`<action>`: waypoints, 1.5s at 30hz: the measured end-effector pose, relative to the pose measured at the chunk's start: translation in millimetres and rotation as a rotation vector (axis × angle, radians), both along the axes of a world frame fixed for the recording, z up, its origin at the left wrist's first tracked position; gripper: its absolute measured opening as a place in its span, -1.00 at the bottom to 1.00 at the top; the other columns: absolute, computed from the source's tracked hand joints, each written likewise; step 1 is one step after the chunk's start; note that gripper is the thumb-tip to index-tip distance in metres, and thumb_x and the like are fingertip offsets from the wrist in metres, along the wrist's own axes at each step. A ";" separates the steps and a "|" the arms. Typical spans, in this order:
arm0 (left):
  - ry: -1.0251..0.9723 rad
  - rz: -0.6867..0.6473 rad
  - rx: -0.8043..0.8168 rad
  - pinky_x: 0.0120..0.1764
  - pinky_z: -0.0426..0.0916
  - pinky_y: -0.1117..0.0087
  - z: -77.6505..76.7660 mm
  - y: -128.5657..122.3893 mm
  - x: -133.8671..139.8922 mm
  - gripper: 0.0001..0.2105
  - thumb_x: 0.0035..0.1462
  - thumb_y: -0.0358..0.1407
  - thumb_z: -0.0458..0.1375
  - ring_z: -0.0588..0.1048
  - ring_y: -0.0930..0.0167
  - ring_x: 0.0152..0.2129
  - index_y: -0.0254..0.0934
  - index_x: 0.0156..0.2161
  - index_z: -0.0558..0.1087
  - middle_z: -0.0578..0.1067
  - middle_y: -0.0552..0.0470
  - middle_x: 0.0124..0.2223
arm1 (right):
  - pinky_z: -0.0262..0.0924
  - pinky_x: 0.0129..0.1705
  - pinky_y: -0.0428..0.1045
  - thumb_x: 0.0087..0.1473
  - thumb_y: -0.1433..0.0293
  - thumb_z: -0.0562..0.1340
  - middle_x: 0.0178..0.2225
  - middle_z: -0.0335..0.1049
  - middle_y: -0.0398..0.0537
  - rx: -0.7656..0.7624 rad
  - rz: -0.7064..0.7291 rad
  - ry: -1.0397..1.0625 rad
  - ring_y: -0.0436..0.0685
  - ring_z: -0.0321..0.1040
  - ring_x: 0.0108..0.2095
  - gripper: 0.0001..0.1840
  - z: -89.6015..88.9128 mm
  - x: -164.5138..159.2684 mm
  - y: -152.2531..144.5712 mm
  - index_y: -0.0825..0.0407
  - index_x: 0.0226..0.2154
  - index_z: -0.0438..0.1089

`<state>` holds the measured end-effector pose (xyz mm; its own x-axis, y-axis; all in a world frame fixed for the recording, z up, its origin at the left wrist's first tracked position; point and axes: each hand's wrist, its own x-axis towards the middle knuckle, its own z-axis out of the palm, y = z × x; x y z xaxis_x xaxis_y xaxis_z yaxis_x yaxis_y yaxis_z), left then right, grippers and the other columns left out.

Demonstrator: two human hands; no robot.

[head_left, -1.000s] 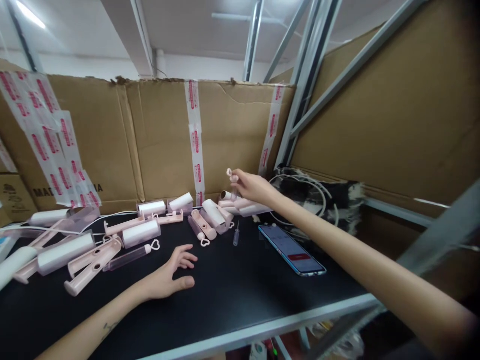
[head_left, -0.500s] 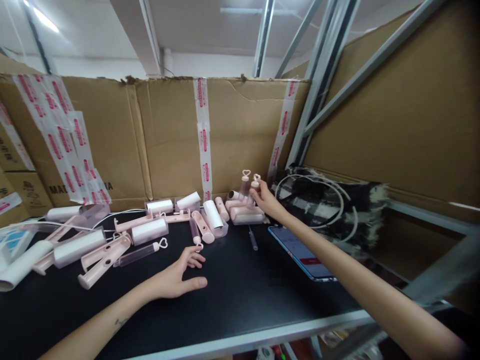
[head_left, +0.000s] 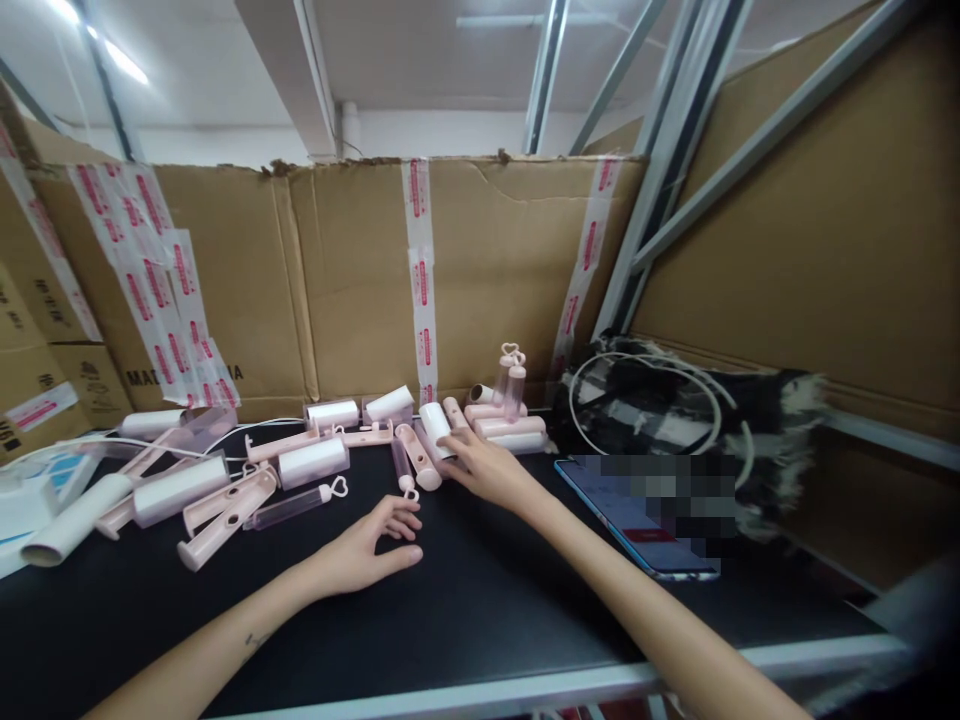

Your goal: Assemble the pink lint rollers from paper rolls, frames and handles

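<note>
My left hand (head_left: 360, 550) hovers low over the black table with its fingers loosely curled and apart, holding nothing. Just beyond its fingertips lies a clear tube with a heart-shaped loop (head_left: 405, 480). My right hand (head_left: 487, 467) has its fingers closed around the lower end of a white lint roller roll (head_left: 433, 420), which lies in a clear cover. A pink handle piece (head_left: 420, 460) lies left of that hand. Two clear tubes with pink heart-loop tops (head_left: 514, 390) stand upright behind it, beside stacked pink pieces (head_left: 510, 426).
More white rolls (head_left: 180, 490), pink handle pieces (head_left: 225, 520) and covers spread across the left. A phone (head_left: 637, 530) lies at the right, near a dark fluffy cloth (head_left: 675, 400) with a pale cable. Taped cardboard (head_left: 360, 280) walls the back; a metal edge (head_left: 465, 695) runs along the front.
My right hand let go of a heart-topped tube, now standing by the other one, and moved left to the white roll. My left hand stays about the same. The view shifted slightly.
</note>
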<state>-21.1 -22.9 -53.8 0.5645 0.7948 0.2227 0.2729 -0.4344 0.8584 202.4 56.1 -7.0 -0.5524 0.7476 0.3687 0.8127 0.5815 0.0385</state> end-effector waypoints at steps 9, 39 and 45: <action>0.010 0.067 0.072 -0.08 0.28 0.26 1.3 -1.8 3.0 -0.72 0.11 -0.27 0.08 0.40 0.39 -0.21 -0.24 -0.06 0.25 0.40 -0.04 -0.16 | 0.21 -0.27 -0.04 0.11 0.38 0.04 -0.16 0.19 0.01 -0.273 -0.007 0.065 0.04 0.34 -0.40 -0.86 8.9 57.8 -64.1 0.02 -0.29 0.27; -0.321 0.341 -0.082 -0.13 0.20 0.30 34.4 31.7 -36.4 -0.54 0.14 0.02 -0.12 0.39 0.28 -0.14 -0.30 -0.11 0.40 0.49 -0.09 -0.13 | 0.20 -0.24 0.20 -0.42 0.26 0.36 -0.30 0.44 0.15 -0.444 -0.285 0.118 0.43 0.35 -0.20 -0.44 6.0 -64.3 34.9 0.09 -0.25 0.34; -0.315 0.392 -0.060 -0.03 0.20 0.26 46.9 40.9 -21.4 -0.64 0.01 -0.10 0.16 0.39 0.28 -0.12 -0.29 -0.13 0.39 0.48 -0.09 -0.13 | 0.23 -0.23 0.02 0.07 0.28 -0.02 -0.23 0.40 0.02 -0.438 -0.064 0.435 0.16 0.37 -0.23 -0.70 7.6 -37.9 16.3 0.06 -0.17 0.21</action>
<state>-42.5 18.0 -6.9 0.1343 0.9500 0.2818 0.1297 -0.2988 0.9455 164.6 72.4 0.6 -0.3699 0.9071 0.2011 0.7341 0.4180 -0.5351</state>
